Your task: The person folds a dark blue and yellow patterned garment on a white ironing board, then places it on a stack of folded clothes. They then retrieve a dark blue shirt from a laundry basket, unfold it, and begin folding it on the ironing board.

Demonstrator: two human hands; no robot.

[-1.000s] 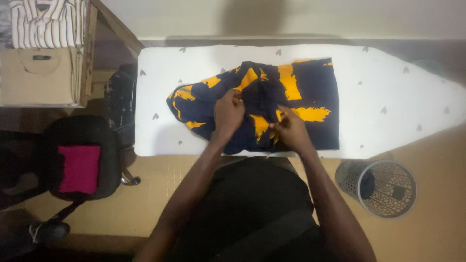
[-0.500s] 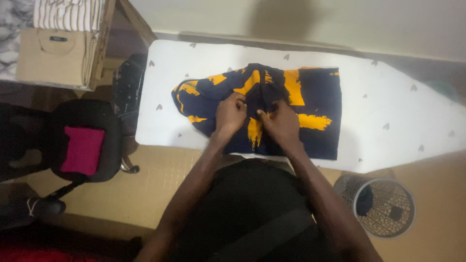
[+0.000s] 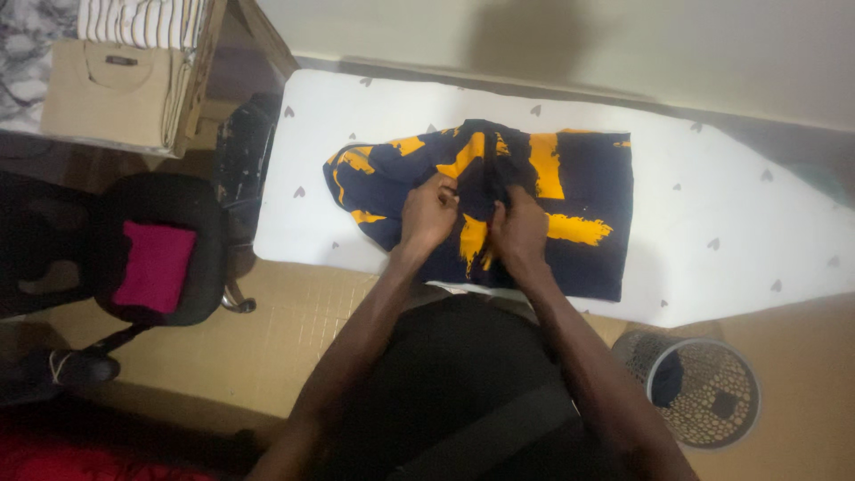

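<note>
The dark blue and yellow garment (image 3: 543, 196) lies lengthwise along the white ironing board (image 3: 712, 205). The 2 hands meet at its middle: left hand (image 3: 427, 214) and right hand (image 3: 519, 230) each pinch bunched cloth, equally near.

Place: a home laundry corner — ironing board (image 3: 730, 240) across the frame's middle.
Signs: folded shirts (image 3: 111, 98) upper left, mesh bin (image 3: 712, 392) lower right — tiled floor.
</note>
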